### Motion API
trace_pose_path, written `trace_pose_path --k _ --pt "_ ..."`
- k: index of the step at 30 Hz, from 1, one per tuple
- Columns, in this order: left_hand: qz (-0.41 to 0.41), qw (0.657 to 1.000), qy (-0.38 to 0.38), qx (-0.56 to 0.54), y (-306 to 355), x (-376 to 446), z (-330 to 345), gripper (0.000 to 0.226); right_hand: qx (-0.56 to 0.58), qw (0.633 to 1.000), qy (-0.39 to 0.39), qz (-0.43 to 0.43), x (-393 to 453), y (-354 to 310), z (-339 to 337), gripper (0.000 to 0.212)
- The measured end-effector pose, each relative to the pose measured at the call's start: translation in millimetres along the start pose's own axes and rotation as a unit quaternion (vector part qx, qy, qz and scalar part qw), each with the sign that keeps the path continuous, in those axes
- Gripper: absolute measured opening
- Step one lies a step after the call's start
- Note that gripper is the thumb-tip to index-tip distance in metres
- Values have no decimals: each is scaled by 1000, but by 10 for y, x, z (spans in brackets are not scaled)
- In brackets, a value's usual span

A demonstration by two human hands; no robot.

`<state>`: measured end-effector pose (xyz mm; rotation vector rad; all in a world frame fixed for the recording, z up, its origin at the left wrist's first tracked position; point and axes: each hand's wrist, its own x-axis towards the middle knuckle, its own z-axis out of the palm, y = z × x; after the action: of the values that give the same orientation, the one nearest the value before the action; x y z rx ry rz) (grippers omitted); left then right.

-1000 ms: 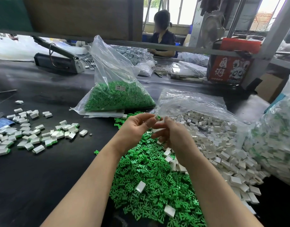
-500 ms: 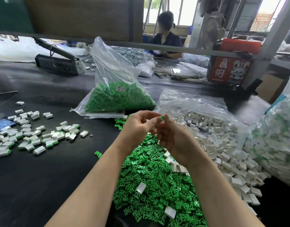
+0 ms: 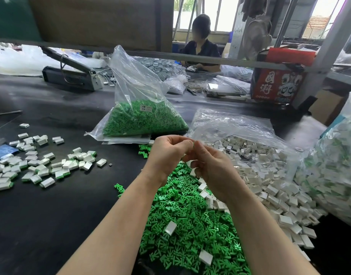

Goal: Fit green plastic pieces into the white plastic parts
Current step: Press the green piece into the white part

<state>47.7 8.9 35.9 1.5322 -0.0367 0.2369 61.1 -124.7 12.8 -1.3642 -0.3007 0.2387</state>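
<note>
Left hand (image 3: 170, 153) and right hand (image 3: 212, 167) up together, fingertips touching, pinching one small green piece (image 3: 193, 144) between them. White part hidden inside fingers. More green pieces (image 3: 186, 215) right below, white parts (image 3: 269, 175) beside right hand.

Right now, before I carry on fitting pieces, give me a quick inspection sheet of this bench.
Surface: dark table, matte.
Job's things: loose green pieces heaped under the hands; white parts spilling from an open bag on the right; finished white-and-green units scattered left.
Clutter: sealed bag of green pieces; bag sealer; red box; bag of finished units.
Grippers: left hand and right hand meet fingertip to fingertip, pinching a small green piece; any white part there is hidden.
Cables: nothing seen.
Surroundings: another person working across the bench; windows behind.
</note>
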Motion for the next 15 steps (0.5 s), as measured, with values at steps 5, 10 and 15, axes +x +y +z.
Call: trace_pose_path --k 5,10,15 --pt "2 998 17 -60 3 -11 55 13 -11 1000 -4 -18 7 0 5 44" --pt "-1 998 10 -61 -13 -20 58 21 -55 998 -30 -22 -22 3 4 44" --pt "-37 996 1 -82 -33 1 26 16 -95 994 -45 -33 -32 18 49 46"
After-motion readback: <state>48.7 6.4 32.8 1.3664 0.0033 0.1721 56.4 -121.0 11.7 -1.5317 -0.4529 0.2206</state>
